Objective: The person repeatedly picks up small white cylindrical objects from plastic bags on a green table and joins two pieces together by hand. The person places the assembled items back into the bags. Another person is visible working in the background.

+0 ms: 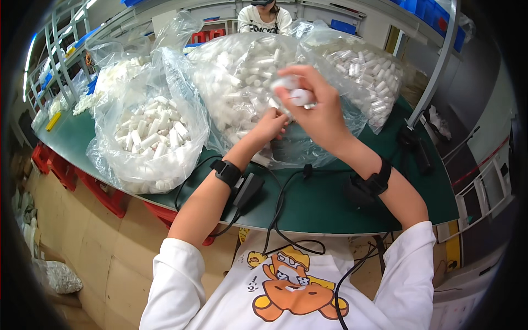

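My right hand (pixel 324 110) is raised above the middle plastic bag, its fingers curled around white plastic pieces (pixel 300 97). One of them shows a rounded end; motion smears the rest. Just left of it and lower, my left hand (pixel 268 125) is closed at the near side of that bag. What its fingers pinch is hidden, though a white piece shows right beside the fingertips. The large clear middle bag (pixel 220 69) is filled with small white cylinders. To the left, an open clear bag (pixel 190 137) holds more white cylinders (pixel 151 132).
Another clear bag of white cylinders (pixel 368 77) stands at the right of the green table (pixel 324 203). Black cables (pixel 278 203) and a dark device (pixel 248 190) lie near the front edge. A metal post (pixel 437 77) rises at right. Across the table sits another person (pixel 265 19).
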### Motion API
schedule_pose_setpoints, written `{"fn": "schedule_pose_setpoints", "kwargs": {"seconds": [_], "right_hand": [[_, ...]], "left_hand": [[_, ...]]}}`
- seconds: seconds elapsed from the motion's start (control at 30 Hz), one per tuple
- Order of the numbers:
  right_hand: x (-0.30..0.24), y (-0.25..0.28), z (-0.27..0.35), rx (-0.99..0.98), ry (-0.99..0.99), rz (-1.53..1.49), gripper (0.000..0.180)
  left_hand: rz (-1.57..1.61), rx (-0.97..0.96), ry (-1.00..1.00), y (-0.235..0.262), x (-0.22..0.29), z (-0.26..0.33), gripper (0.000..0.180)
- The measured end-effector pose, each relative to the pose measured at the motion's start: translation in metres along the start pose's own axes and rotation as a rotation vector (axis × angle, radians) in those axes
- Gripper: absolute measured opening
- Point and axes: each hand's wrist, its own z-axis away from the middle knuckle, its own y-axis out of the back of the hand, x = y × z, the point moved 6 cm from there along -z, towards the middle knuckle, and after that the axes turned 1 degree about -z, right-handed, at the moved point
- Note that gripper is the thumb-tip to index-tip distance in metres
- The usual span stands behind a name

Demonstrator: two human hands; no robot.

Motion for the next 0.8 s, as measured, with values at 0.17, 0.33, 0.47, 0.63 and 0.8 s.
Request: {"fn": "schedule_pose_setpoints", "kwargs": {"seconds": [0.17, 0.33, 0.47, 0.63, 0.8], "right_hand": [[-0.074, -0.069, -0.040, 0.011, 0.679, 0.132, 0.022], [-0.090, -0.150, -0.077, -0.133, 0.685, 0.296, 0.015], [-0.069, -0.234, -0.098, -0.430, 0.343, 0.309, 0.024], [-0.071, -0.276, -0.089, -0.609, 0.265, 0.169, 0.022], [-0.060, -0.189, -0.070, -0.535, 0.269, 0.219, 0.022]], "left_hand": [[-0.213, 0.012, -0.261, -0.008, 0.017, -0.003, 0.038], [-0.349, 0.036, -0.332, -0.024, 0.042, 0.021, 0.033], [-0.334, 0.007, -0.344, -0.015, 0.009, 0.011, 0.031], [-0.433, 0.060, -0.242, 0.005, 0.012, 0.029, 0.032], [-0.472, -0.050, -0.284, -0.029, 0.022, 0.013, 0.029]]}}
